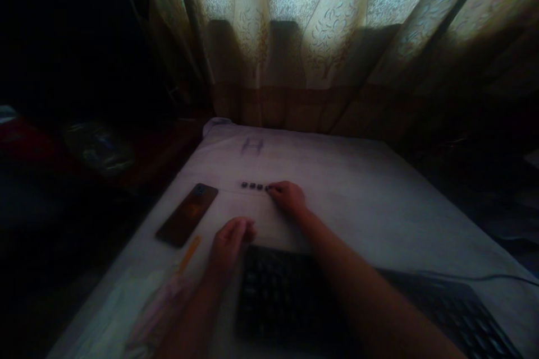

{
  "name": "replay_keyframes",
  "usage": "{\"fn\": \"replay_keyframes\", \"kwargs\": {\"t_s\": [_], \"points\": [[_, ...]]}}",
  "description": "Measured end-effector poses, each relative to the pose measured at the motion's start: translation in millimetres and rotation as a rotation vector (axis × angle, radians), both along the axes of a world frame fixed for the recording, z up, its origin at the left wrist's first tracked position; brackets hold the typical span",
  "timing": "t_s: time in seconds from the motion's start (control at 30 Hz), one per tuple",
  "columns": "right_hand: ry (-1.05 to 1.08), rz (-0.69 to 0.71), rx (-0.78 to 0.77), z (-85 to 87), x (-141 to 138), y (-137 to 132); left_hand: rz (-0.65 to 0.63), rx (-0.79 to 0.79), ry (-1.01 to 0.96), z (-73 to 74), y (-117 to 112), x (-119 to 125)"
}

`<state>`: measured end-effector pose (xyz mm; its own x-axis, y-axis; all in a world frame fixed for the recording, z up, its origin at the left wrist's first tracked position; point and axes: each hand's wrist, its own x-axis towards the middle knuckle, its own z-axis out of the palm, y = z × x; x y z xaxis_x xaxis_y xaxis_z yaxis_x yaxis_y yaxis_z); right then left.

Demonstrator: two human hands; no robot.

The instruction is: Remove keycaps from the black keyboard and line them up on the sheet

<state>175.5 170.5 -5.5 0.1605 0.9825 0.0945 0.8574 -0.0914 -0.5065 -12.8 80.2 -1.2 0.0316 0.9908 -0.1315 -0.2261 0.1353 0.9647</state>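
A row of small black keycaps (252, 185) lies on the white cloth. My right hand (288, 197) reaches over the keyboard, its fingertips pinched on the keycap (267, 188) at the right end of that row. Below and to the left, my left hand (231, 238) is held by the keyboard's top left corner. Its fingers are curled together, and whatever they may hold is hidden. The black keyboard (290, 291) lies close to me, partly covered by my right forearm. Dim light and blur hide its finer details.
A phone (187, 216) lies face down at the left, near an orange stick-like tool (189, 254). Crumpled cloth or plastic (155, 311) sits at the lower left. A cable (475, 277) runs off right. Curtains (286, 56) hang behind the table's far edge.
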Motion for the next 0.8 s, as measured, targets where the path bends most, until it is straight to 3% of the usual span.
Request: {"fn": "replay_keyframes", "kwargs": {"t_s": [0.27, 0.8], "points": [[-0.016, -0.015, -0.021, 2.8, -2.7, -0.6, -0.008, 0.012, 0.012, -3.9, 0.0, -0.8], [0.011, 0.015, -0.054, 7.2, 3.2, -3.6, -0.004, 0.032, 0.036, 3.0, -1.6, -1.1]]}}
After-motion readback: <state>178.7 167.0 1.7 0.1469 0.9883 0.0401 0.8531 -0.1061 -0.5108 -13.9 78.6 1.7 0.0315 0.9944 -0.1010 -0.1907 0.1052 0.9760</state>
